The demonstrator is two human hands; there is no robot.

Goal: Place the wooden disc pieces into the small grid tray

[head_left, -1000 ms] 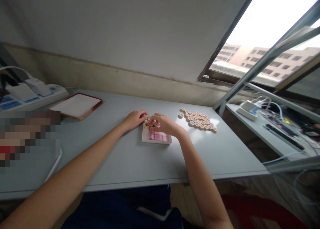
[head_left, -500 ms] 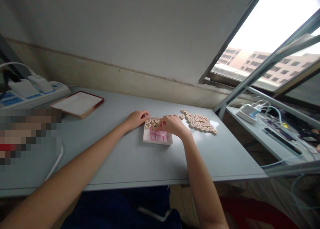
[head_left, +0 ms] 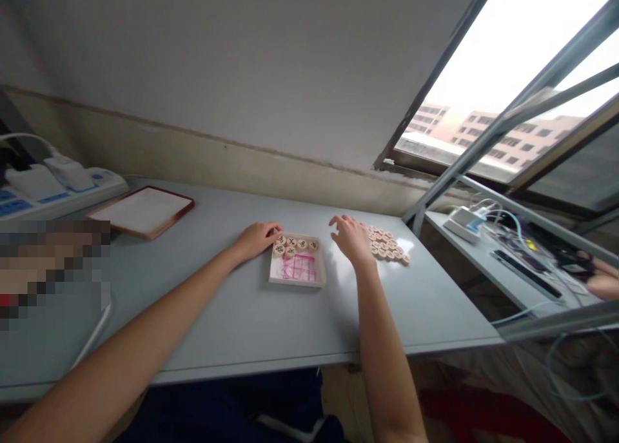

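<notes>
A small shallow white box [head_left: 296, 280] with a pink grid sheet inside lies on the grey table [head_left: 242, 314]. Several round wooden pieces [head_left: 293, 244] with dark marks sit along its far side. My left hand [head_left: 255, 238] rests curled against the box's far left corner, holding it. My right hand [head_left: 351, 236] hovers with fingers spread and nothing in it, between the box and a heap of round wooden pieces [head_left: 387, 244] to the right.
A red-edged flat lid or tray [head_left: 142, 211] lies at the back left, with a white power strip [head_left: 53, 185] behind it. To the right stands a lower shelf [head_left: 503, 262] with chargers and cables. A window frame [head_left: 483, 146] slants above.
My right hand has left the box, where it was pinching a piece, and moved right toward the heap with fingers spread. More pieces now show in the box. My left hand stayed put.
</notes>
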